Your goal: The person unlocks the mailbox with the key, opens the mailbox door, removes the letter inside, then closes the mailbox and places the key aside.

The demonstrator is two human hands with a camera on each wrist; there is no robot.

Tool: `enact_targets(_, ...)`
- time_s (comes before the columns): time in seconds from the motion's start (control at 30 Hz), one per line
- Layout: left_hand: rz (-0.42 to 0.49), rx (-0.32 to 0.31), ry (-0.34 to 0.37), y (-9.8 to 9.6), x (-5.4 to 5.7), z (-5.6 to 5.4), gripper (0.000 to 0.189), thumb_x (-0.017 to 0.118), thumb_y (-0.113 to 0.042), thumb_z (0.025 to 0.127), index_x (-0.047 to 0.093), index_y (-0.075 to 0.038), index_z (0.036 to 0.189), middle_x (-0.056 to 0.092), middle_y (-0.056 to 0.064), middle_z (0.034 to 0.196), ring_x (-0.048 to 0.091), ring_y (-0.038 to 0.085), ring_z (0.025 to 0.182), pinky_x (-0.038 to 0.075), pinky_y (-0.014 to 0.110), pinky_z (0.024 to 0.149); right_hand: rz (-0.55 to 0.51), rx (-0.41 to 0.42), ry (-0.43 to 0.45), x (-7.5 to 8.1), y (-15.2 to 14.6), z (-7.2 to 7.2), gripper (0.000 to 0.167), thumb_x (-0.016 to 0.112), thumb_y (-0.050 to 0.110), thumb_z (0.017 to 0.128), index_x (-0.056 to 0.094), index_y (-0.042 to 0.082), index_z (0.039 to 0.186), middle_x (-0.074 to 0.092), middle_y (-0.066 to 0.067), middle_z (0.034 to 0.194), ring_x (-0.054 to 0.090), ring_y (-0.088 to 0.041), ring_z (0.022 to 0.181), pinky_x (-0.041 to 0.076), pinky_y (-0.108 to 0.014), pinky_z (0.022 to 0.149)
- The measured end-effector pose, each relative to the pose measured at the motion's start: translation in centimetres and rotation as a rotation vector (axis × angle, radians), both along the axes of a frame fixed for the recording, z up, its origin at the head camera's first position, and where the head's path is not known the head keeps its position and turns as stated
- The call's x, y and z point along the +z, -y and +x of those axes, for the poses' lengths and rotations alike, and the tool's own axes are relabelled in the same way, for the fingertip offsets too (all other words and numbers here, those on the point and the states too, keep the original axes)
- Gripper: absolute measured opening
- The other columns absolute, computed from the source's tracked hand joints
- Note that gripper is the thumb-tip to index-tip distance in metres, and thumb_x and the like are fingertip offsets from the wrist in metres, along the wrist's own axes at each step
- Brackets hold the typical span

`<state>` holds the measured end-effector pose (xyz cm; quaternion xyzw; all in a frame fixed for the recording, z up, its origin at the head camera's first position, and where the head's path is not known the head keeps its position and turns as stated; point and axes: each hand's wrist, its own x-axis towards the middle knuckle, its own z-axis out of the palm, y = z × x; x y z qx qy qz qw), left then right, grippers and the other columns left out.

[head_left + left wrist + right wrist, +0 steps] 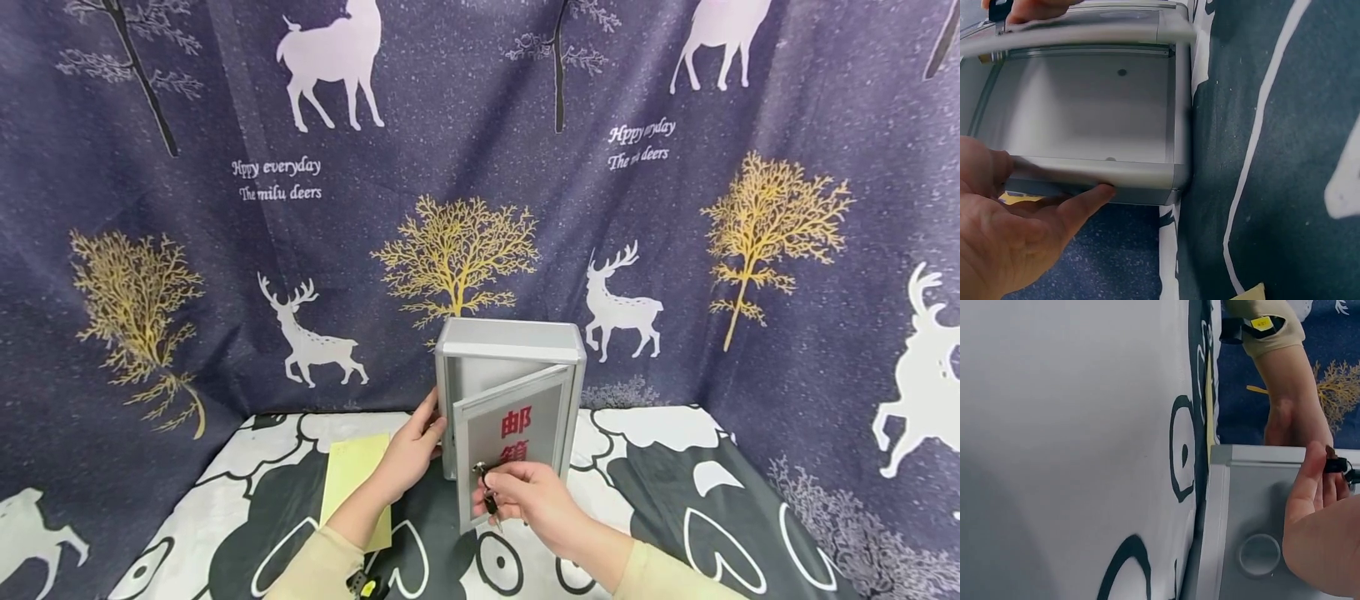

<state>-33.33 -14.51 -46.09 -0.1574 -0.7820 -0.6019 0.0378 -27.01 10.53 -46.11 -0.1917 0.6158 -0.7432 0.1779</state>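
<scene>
A silver metal mailbox with red Chinese characters stands upright, its door swung partly outward. On the mailbox's left side rests my left hand, fingers extended along the outer wall; in the left wrist view this hand has its thumb near the front rim. My right hand pinches a black-headed key at the door's lock. A second key dangles below it. In the right wrist view, the right hand is in front of the door, with the key at its fingertips.
A yellow sheet of paper lies left of the mailbox, partly under my left forearm. Black and white patterned cloth covers the table. Close behind hangs a dark blue curtain with deer and trees.
</scene>
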Motion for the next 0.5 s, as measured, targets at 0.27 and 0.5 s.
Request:
enact_targets(0.27, 0.002, 0.012, 0.002, -0.1, 0.0, 0.1, 0.063, 0.050, -0.023, 0.121, 0.027, -0.021, 0.179, 0.055, 0.022, 0.162, 0.059, 0.043, 0.144, 0.059, 0.061, 0.106, 0.012, -0.073, 0.009, 0.0, 1.7, -1.3, 0.031, 0.071, 0.018, 0.108, 0.073, -0.011, 0.120, 0.082, -0.013, 0.101, 0.080, -0.019, 0.089, 0.063, -0.030, 0.075)
enact_targets(0.5, 0.023, -0.007, 0.009, 0.0, -0.1, -0.1, 0.063, 0.050, -0.023, 0.121, 0.027, -0.023, 0.179, 0.054, 0.021, 0.163, 0.057, 0.044, 0.146, 0.057, 0.063, 0.108, 0.009, -0.132, -0.004, 0.2, 2.9, -2.0, 0.035, 0.073, 0.020, 0.108, 0.073, -0.013, 0.120, 0.081, -0.012, 0.096, 0.079, -0.019, 0.085, 0.063, -0.030, 0.073)
